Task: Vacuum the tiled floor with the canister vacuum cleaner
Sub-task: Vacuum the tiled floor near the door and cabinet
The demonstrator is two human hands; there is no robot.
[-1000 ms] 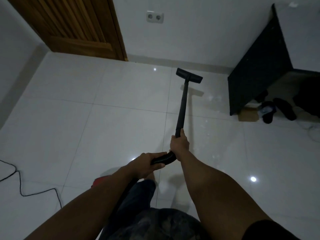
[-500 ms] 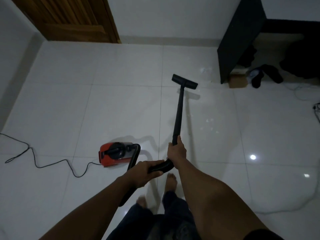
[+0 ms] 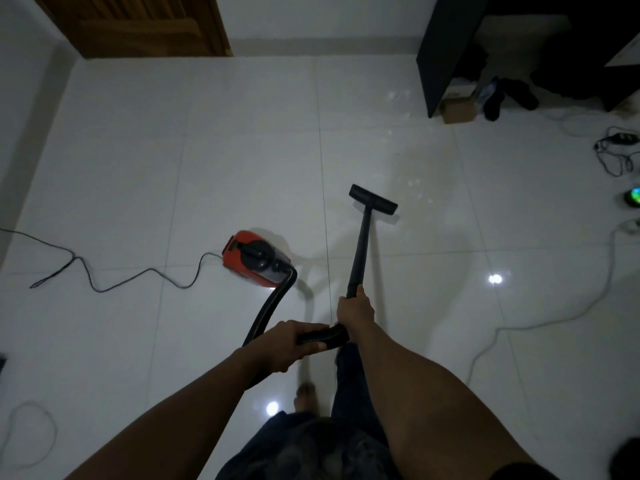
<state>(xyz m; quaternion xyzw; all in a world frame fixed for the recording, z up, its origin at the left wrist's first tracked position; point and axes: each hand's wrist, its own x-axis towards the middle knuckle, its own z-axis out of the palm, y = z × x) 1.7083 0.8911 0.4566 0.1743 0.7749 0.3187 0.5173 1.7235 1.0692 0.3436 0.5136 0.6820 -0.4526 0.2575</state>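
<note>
White glossy floor tiles (image 3: 242, 174) are bounded by a wooden door (image 3: 145, 26) and a dark desk (image 3: 446, 53). Beside the desk a small cardboard box (image 3: 458, 111) is seen; its contents cannot be told. The red canister vacuum (image 3: 254, 259) sits left of the black wand (image 3: 360, 251), whose floor head (image 3: 373, 199) rests flat on the tiles. The wand is clasped by the right hand (image 3: 356, 311), arm outstretched; the ribbed hose (image 3: 322, 336) is clasped by the left hand (image 3: 287, 346).

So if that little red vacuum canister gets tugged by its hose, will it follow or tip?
The red vacuum canister looks low and squat, so it probably trails rather than tips. The glossy white tiled floor should let it slide easily. The black ribbed hose curves, so likely floppy.
</note>
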